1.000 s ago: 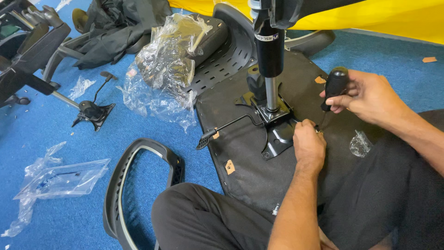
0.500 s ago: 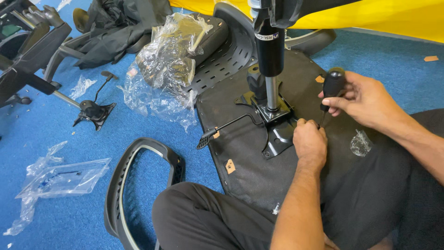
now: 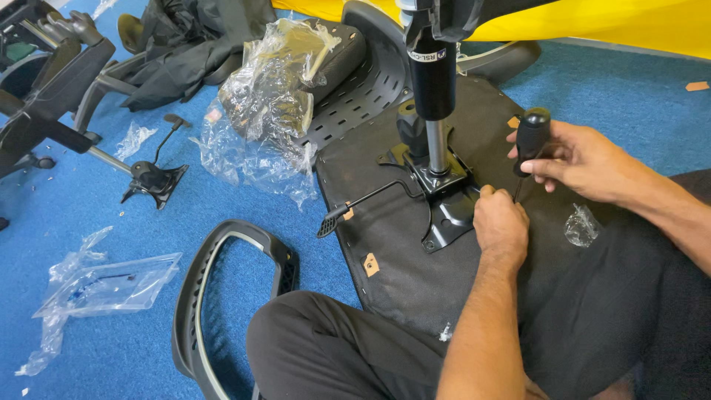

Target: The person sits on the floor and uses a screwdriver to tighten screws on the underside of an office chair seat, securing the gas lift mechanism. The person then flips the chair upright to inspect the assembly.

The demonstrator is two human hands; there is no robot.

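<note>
An upturned black chair seat (image 3: 392, 244) lies on the floor in front of me, with a black metal tilt plate (image 3: 444, 211) and an upright gas cylinder (image 3: 433, 81) fixed at its middle. My right hand (image 3: 574, 159) grips the black handle of a screwdriver (image 3: 532, 141), whose thin shaft points down beside the plate. My left hand (image 3: 500, 226) rests on the seat at the plate's right edge, fingers pinched at the screwdriver's tip; what they pinch is hidden. A lever with a flat paddle (image 3: 329, 218) sticks out left of the plate.
A black curved armrest frame (image 3: 222, 289) lies by my left knee. Crumpled clear plastic wrap (image 3: 270, 111) covers a part behind the seat. A flat plastic bag (image 3: 104, 285) and another tilt plate (image 3: 152, 181) lie on the blue carpet at left. A small plastic bag (image 3: 581, 226) sits near my right arm.
My right hand has tilted the screwdriver handle a little more upright and shifted slightly. My left hand has stayed at the plate's edge.
</note>
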